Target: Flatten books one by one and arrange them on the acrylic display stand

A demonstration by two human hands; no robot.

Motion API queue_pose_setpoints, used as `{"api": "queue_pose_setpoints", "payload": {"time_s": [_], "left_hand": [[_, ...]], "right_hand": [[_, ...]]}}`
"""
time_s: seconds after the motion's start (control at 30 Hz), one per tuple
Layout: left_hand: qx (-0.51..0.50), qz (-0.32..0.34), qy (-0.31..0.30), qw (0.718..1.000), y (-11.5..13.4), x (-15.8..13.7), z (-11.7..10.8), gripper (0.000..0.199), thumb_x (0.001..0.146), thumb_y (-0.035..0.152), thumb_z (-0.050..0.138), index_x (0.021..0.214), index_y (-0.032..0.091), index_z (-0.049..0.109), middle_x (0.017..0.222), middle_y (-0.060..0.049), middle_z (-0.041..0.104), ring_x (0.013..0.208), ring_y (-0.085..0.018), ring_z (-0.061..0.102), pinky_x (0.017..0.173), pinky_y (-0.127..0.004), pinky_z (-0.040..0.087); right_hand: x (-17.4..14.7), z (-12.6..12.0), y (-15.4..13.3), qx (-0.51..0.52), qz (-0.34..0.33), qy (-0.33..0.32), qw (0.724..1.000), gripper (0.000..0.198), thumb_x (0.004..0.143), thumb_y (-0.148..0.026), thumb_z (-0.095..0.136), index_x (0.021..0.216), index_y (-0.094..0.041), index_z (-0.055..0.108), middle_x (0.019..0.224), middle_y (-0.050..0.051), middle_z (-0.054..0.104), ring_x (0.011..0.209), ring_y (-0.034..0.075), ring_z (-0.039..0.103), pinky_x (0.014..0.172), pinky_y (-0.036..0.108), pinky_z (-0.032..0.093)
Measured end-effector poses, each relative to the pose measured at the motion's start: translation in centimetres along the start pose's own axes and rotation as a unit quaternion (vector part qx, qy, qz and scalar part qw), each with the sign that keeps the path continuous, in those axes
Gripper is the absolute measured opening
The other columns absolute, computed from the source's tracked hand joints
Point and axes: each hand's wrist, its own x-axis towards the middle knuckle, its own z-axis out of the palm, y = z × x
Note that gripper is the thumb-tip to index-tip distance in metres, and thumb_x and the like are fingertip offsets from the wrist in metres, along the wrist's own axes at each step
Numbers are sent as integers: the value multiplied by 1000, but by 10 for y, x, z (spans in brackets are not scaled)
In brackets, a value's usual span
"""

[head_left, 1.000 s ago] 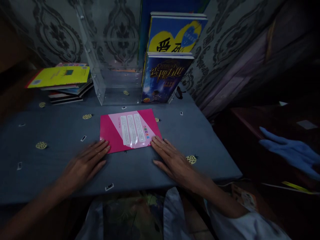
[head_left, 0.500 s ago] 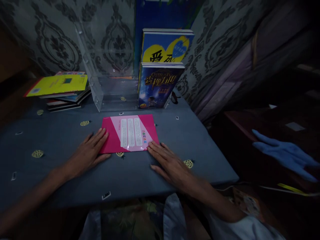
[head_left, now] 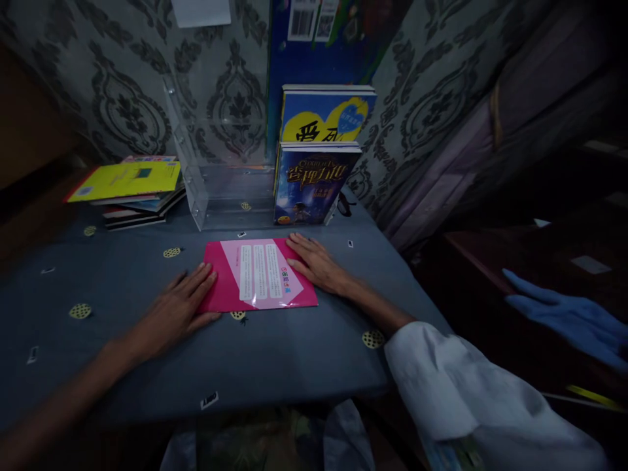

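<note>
A pink book (head_left: 226, 288) with pale text panels lies flat on the table, turned sideways to me. My left hand (head_left: 184, 301) rests on its left edge, fingers stretched out, the thumb low by the near corner. On its far right part lies my right hand (head_left: 318, 265), flat with the fingers extended. Beyond the book stands a clear acrylic rack (head_left: 235, 212). Its right side holds a dark blue book (head_left: 311, 190) in front of a blue and yellow book (head_left: 324, 118).
A stack of books topped by a yellow one (head_left: 130, 182) sits at the back left. Dark glasses (head_left: 345, 204) lie right of the rack. A large blue book (head_left: 314, 62) stands behind. Off the table's right side is a blue glove (head_left: 564, 314). Patterned cloth covers the table (head_left: 275, 366).
My right hand has moved from the book's near right corner up to its far right part. My left hand keeps its place on the left edge. The view has tilted up slightly.
</note>
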Motion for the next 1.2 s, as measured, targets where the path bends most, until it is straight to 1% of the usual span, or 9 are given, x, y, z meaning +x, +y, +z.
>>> {"api": "queue_pose_setpoints", "payload": {"time_s": [0.07,0.17,0.3,0.43,0.53,0.63,0.87,1.07,1.2], "left_hand": [[-6,3,-5,1000,-3,0,-1,75,99,67,29,157,20,28,160,-14,35,146,-32,36,115,-51,37],[-16,19,-21,999,-12,2,-5,72,100,66,27,157,23,28,160,-11,35,147,-30,35,116,-50,36],[-28,12,-16,999,-31,13,-8,62,101,62,25,150,30,44,156,-10,43,141,-31,43,110,-50,41],[-38,-2,-8,999,-38,31,-12,52,103,56,29,140,31,57,129,-11,60,114,-29,59,93,-44,52],[-21,-12,-14,1000,-36,44,-15,50,104,49,29,136,27,60,116,-11,62,101,-27,61,83,-39,53],[-2,-23,-9,1000,-34,56,-14,48,104,40,27,133,23,62,111,-12,63,97,-27,60,81,-39,52],[-6,-39,-7,999,-34,76,-8,45,101,26,29,131,18,62,115,-14,62,101,-28,57,82,-40,50],[-42,-58,31,997,-32,80,-3,43,102,35,32,125,20,65,113,-12,62,101,-27,58,85,-40,51],[-44,-48,50,997,-32,81,2,46,102,37,31,127,15,63,130,-15,61,114,-30,59,95,-46,50]], "right_hand": [[2,1,2,-7,11,18,1000,57,102,-45,40,150,-15,44,157,16,41,148,30,35,121,55,29],[-12,0,-4,-26,3,51,998,55,99,-43,45,144,-12,50,149,20,50,138,34,46,115,56,38],[-46,-4,-21,-52,-3,92,994,46,97,-41,50,132,-13,60,126,19,63,114,34,58,98,56,51],[-78,-5,-36,-55,6,128,990,40,95,-43,57,124,-16,63,109,16,64,97,30,58,85,50,56],[-93,-3,-47,-39,-3,145,989,33,96,-41,57,120,-18,62,102,13,63,91,27,58,79,45,56],[-100,1,-59,-17,-17,140,990,27,96,-35,59,118,-20,60,97,9,62,87,25,58,76,42,55],[-98,9,-83,10,-50,131,990,26,93,-26,64,117,-19,58,95,7,62,85,23,57,77,40,54],[-85,-1,-79,-15,-58,80,995,20,91,-30,69,106,-18,64,93,8,66,87,24,61,77,38,53],[-56,-9,-75,-39,-44,69,996,18,98,-33,57,97,-18,67,89,8,67,86,24,62,79,40,51]]}}
